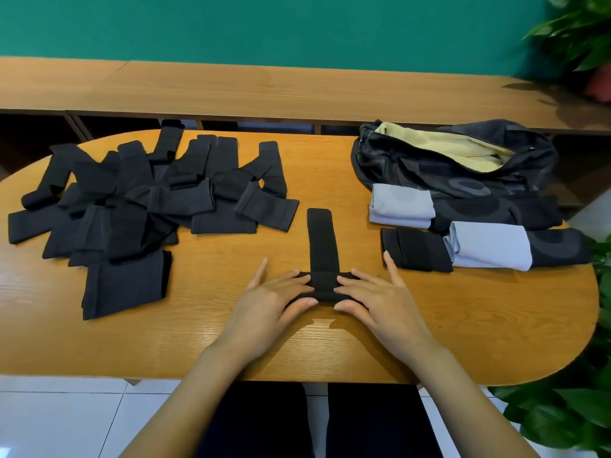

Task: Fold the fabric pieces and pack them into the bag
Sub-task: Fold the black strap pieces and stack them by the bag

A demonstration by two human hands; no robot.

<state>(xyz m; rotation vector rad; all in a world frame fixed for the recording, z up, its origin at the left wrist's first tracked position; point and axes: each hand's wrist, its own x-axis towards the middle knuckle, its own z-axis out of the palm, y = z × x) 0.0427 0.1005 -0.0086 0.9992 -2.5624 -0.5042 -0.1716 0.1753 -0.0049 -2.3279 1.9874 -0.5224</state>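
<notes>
Fabric strip (321, 246), black, lies at the near middle of the table (231, 342). Its near end is folded crosswise under the left hand (274, 302) and right hand (377, 302), both flat, fingers straight and pressing, fingertips almost meeting. Farther left sprawls a pile of black pieces (132, 200); farther right, folded pieces (401, 204) sit against the open bag (463, 166).

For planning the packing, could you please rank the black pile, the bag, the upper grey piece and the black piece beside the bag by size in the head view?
1. Black pile
2. Bag
3. Upper grey piece and black piece: about alike, unranked.
</notes>
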